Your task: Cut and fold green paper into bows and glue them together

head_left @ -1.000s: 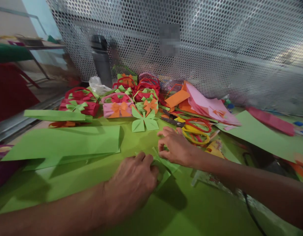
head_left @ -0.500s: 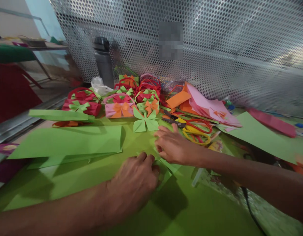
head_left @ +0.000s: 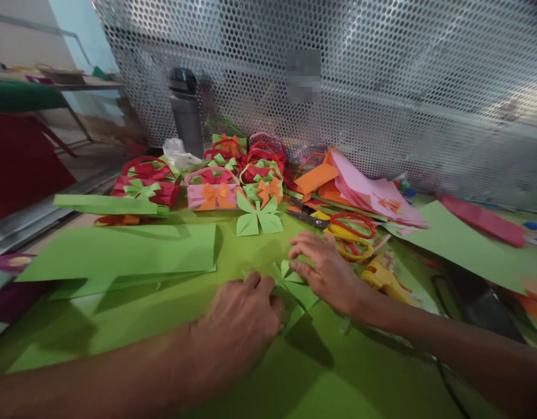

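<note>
My left hand (head_left: pixel 237 329) rests on the green table cover, its fingers curled and pressing the left side of a small folded green paper piece (head_left: pixel 297 291). My right hand (head_left: pixel 327 267) lies on the right side of the same piece, fingers bent and pinching a flap of it. A finished green paper bow (head_left: pixel 257 216) lies just beyond the hands. Past it stand several small paper baskets (head_left: pixel 211 189) in red, pink and green with bows on them.
Green paper sheets (head_left: pixel 120 250) lie stacked at the left and another (head_left: pixel 464 241) at the right. Red and yellow scissors (head_left: pixel 347 230), a yellow glue gun (head_left: pixel 384 278) and pink and orange paper (head_left: pixel 364 186) lie right of centre. A grey bottle (head_left: pixel 186 110) stands against a perforated metal screen (head_left: pixel 381 87).
My right hand has drawn back toward me and to the right, settling onto the right flap of the folded piece. My left hand has stayed in place.
</note>
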The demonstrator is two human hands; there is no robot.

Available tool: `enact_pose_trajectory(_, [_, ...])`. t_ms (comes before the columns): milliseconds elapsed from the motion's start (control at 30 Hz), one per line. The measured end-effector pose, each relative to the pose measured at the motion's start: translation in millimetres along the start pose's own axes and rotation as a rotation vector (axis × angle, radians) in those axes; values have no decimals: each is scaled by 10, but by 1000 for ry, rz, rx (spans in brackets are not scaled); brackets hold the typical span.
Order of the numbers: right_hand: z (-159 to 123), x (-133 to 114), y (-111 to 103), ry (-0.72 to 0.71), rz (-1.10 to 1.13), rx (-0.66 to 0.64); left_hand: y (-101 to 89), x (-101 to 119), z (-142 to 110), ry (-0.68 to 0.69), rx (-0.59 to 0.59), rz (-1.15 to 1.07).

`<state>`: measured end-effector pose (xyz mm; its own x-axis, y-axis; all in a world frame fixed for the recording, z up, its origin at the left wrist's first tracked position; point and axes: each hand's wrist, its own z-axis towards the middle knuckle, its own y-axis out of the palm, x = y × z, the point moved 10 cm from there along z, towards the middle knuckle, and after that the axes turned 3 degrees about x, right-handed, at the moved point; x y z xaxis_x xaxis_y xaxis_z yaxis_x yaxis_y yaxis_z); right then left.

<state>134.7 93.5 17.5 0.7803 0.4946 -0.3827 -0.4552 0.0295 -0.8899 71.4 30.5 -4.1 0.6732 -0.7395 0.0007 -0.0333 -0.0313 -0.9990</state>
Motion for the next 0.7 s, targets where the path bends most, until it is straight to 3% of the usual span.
enact_pose_trajectory(100, [-13, 112, -120, 47, 82, 44, -17, 5, -13, 6, 0, -7])
enact_pose_trajectory(300, [-221, 204, -68, 149, 78, -93, -9, 14, -15, 1, -44, -3])
enact_pose_trajectory(600, [-441, -28, 24, 27, -316, -250, 29, 35, -19, -9, -97, -9])
enact_pose_trajectory(700, [-453, -139, 77, -103, -440, -305, 17, 55, -28, -1, -90, -26])
